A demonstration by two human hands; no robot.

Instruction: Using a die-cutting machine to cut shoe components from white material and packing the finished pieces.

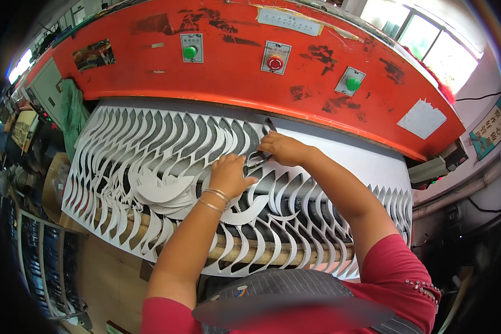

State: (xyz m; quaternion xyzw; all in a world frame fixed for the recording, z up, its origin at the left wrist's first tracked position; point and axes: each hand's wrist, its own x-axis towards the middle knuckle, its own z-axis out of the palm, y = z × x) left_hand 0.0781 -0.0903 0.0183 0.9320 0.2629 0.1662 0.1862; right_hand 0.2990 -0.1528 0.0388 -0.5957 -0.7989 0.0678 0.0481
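Note:
A white sheet lies across the press bed, much of it cut into rows of crescent-shaped openings. My right hand is closed round a dark metal cutting die, a curved strip whose far end pokes out beyond the fingers. The die's looped near end shows between my two hands. Just left of it my left hand rests over the cut sheet, thumb stretched out and apart from the bent fingers. Loose white crescent pieces are heaped left of my left forearm, and another crescent piece lies below the hand.
Beyond the bed stands the red press beam, with a green button, a red button and a second green button. Green plastic hangs at the left. A metal rack stands at lower left.

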